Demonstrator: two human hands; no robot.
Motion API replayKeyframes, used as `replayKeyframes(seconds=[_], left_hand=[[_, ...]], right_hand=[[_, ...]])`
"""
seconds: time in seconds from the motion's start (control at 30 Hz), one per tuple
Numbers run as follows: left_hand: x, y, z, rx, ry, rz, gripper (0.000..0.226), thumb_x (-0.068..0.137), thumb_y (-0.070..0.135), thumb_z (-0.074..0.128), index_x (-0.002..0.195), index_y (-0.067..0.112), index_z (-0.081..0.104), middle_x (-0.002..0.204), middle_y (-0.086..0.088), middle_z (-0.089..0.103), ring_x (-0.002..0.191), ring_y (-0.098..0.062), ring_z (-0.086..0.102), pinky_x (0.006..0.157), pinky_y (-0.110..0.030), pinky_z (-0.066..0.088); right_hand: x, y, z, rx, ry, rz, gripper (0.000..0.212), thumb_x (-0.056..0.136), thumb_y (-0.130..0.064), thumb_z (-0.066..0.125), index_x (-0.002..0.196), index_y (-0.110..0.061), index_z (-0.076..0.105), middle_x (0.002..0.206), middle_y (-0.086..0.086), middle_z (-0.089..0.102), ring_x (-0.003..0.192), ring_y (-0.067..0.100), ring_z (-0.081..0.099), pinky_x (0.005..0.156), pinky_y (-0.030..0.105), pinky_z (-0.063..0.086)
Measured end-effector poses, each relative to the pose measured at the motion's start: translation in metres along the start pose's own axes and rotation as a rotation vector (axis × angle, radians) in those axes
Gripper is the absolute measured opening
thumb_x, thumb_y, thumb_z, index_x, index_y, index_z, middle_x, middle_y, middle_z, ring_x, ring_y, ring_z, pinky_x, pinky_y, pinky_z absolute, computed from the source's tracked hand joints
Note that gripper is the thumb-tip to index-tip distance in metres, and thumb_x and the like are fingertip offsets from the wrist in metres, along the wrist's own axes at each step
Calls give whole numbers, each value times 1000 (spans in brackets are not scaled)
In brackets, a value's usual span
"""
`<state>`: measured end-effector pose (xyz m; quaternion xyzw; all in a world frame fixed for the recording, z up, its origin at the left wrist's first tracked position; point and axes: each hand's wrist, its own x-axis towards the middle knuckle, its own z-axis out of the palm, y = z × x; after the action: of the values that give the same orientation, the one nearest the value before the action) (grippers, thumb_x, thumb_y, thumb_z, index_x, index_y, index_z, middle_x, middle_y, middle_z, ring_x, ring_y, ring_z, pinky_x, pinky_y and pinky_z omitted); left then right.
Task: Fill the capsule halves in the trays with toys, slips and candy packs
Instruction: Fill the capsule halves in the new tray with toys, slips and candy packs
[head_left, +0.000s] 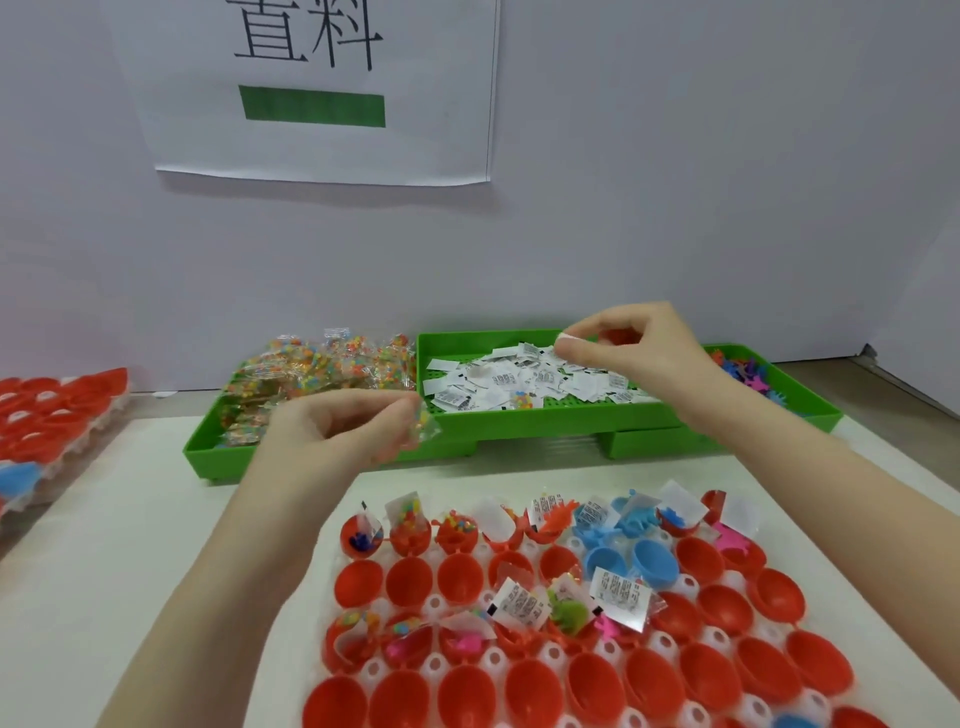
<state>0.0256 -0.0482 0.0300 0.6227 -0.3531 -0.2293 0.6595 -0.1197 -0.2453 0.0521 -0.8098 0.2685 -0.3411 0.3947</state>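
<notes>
While over trays, hands (631, 348) pinching

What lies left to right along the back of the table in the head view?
Red capsule tray → candy packs → slips → toys.

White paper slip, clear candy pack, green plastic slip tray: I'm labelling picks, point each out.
White paper slip (567, 340), head view: pinched corner at right fingertips.
Clear candy pack (423, 423), head view: film beyond left fingers.
Green plastic slip tray (545, 418), head view: front wall.
</notes>
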Motion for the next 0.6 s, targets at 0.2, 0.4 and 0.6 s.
replayKeyframes(seconds=[0.2,0.4,0.6], left_hand=[[-31,21,56,-14,-271,-143,51,63,61,47,72,17,73,77,2,74,70,-11,70,66,-15,54],[-47,34,82,-48,-433,-171,39,73,42,58,83,8,73,76,-3,70,64,-7,65,64,-14,53],[-56,34,93,-65,-463,-238,19,85,15,59,72,7,71,70,-10,70,65,-11,66,64,-17,54]], right_hand=[[-77,-42,-3,150,-116,-169,24,59,-45,69,75,-27,74,53,-2,36,50,6,32,48,15,27],[-108,-38,-12,-77,-48,-312,18,64,-24,79,76,-34,69,52,-7,41,52,2,38,50,12,30],[-126,-32,-27,-50,-111,-265,38,66,-36,76,102,-39,62,65,-11,48,57,2,42,53,14,38]])
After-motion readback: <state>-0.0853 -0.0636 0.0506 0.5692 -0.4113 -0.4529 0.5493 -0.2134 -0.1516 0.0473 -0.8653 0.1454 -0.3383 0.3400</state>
